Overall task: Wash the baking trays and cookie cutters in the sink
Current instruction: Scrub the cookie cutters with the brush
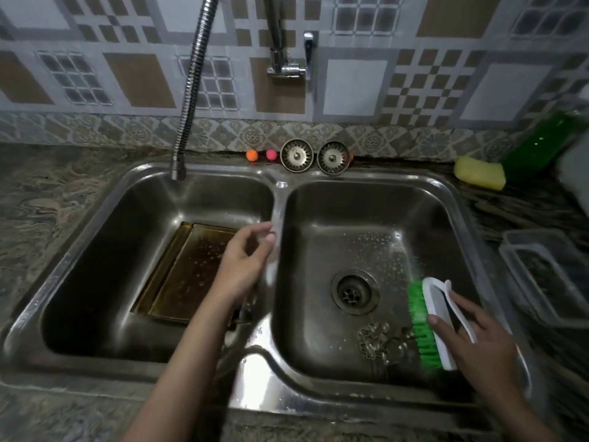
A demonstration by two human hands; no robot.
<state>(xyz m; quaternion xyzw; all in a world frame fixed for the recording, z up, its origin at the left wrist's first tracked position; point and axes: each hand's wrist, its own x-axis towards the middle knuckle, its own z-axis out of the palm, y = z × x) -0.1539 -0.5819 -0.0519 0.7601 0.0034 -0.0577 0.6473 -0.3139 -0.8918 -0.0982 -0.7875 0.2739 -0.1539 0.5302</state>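
Stainless steel, wet and slick, is where the risk lies: the sink (452, 199) has two basins, and the work is split across them. At lower right of the frame the right hand (478, 339) holds a scrubbing brush (430, 327) by its white back, fingers curled over the handle, green bristles facing left. Just beside the bristles, on the floor of the right basin, lie the cookie cutters (379, 342), small and dull, close to the open drain (354, 291). A hard sweep of the brush could skate one onto the drain or flick it out of reach.

Mid-frame, the left hand (245, 260) hovers above the divider, fingers loosely curled, holding nothing I can make out. Below it in the left basin a browned baking tray (188, 266) leans tilted, speckled with drops. Knocked, it could slide flat with a clatter. Both strainers (315, 156) sit on the worktop rim at top centre, so neither drain is guarded.
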